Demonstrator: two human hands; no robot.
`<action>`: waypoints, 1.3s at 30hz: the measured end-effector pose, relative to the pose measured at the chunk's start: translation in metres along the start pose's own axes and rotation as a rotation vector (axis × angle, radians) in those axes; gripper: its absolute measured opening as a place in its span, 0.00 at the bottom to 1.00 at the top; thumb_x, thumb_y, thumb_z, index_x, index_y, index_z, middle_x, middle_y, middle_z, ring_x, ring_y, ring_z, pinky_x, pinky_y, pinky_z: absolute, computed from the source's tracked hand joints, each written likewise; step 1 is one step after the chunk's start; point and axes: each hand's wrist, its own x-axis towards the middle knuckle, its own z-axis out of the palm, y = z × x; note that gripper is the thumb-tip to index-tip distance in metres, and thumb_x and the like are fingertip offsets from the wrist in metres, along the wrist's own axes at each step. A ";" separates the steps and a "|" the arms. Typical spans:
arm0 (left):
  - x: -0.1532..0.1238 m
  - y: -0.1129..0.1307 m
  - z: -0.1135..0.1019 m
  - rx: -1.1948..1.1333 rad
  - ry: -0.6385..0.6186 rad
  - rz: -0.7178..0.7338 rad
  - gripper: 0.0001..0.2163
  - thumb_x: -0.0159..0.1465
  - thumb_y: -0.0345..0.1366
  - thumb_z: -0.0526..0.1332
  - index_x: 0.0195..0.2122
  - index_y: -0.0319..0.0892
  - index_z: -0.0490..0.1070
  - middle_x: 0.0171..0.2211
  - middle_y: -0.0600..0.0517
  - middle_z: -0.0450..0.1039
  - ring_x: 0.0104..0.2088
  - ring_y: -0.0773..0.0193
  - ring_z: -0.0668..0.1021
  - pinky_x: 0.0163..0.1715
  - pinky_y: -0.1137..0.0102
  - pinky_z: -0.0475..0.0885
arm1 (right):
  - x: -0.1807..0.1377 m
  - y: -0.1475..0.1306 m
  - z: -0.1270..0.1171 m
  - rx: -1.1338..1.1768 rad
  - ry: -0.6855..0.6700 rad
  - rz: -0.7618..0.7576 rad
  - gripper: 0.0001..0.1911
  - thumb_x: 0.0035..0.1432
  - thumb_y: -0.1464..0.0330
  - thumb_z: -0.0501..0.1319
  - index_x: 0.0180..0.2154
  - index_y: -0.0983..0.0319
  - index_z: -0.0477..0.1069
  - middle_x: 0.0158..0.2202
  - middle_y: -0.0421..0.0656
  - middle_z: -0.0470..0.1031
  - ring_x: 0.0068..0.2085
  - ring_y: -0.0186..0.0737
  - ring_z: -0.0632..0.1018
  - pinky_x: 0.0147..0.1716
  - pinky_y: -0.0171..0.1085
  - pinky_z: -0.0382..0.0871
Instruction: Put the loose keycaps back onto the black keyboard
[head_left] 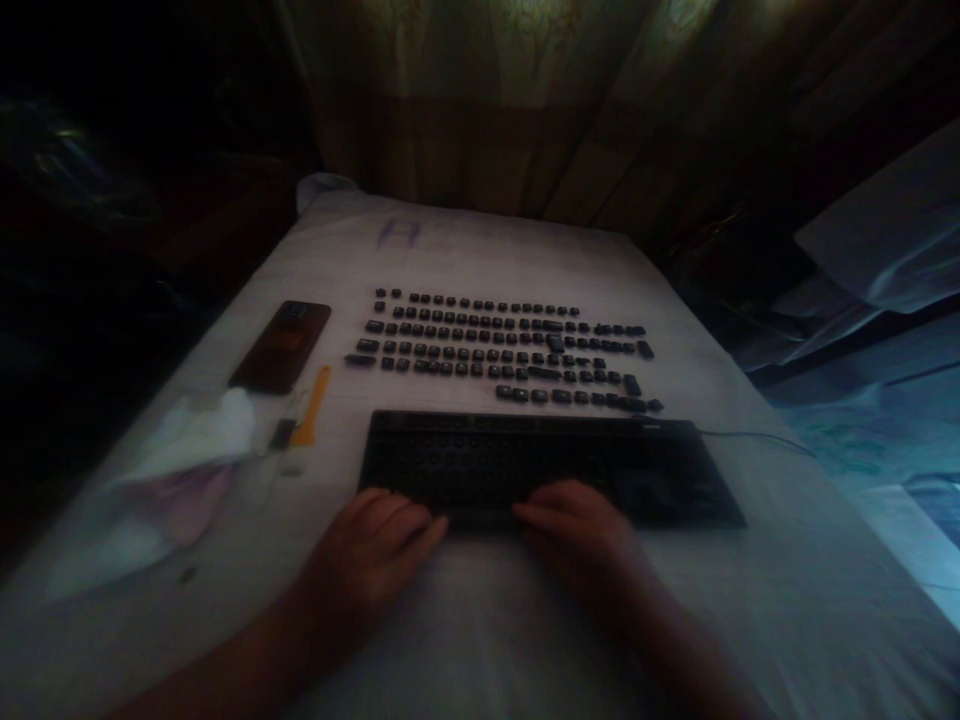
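A black keyboard [480,424] lies on the white cloth-covered surface, its left and middle key area largely stripped of keycaps. My left hand [382,540] is closed at its near left edge, the fingers bent over the frame and the thumb pointing inward. Opposite it, my right hand [574,535] grips the near edge right of the middle, fingers together. Between the two hands runs a dark strip of the keyboard's front; blur hides whether it is a separate key. Beyond the keyboard, loose black keycaps [469,349] are laid out in rows.
To the left lie a brown phone [283,345], an orange-handled tool [311,408], a small dark brush-like piece [283,434] and a crumpled white and pink cloth [187,470]. A cable [750,434] trails off right. Curtains [480,110] hang behind the surface.
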 end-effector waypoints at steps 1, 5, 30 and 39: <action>-0.001 0.000 0.001 0.007 0.002 0.002 0.15 0.73 0.26 0.49 0.48 0.41 0.75 0.40 0.49 0.77 0.43 0.60 0.76 0.51 0.59 0.68 | 0.000 0.000 0.000 0.003 -0.001 0.002 0.15 0.63 0.75 0.56 0.44 0.58 0.79 0.38 0.48 0.78 0.38 0.44 0.78 0.36 0.44 0.75; 0.000 0.001 0.002 0.024 0.007 0.014 0.15 0.73 0.26 0.48 0.48 0.40 0.75 0.40 0.49 0.77 0.42 0.59 0.76 0.50 0.59 0.68 | 0.001 0.002 0.000 0.009 -0.030 0.013 0.15 0.62 0.76 0.57 0.44 0.58 0.80 0.38 0.47 0.78 0.38 0.44 0.78 0.37 0.44 0.75; 0.001 -0.002 0.002 0.085 0.047 0.113 0.17 0.73 0.26 0.47 0.50 0.40 0.75 0.46 0.49 0.81 0.48 0.55 0.77 0.52 0.56 0.66 | 0.017 0.003 -0.010 0.069 -0.197 0.108 0.14 0.56 0.75 0.66 0.43 0.56 0.82 0.41 0.45 0.81 0.43 0.43 0.80 0.45 0.42 0.75; 0.006 -0.003 0.000 0.075 0.049 0.124 0.15 0.71 0.26 0.50 0.48 0.41 0.75 0.44 0.49 0.81 0.45 0.56 0.78 0.49 0.57 0.68 | 0.021 0.005 -0.010 0.015 -0.232 0.063 0.12 0.57 0.73 0.65 0.42 0.56 0.82 0.41 0.45 0.81 0.45 0.44 0.79 0.46 0.42 0.73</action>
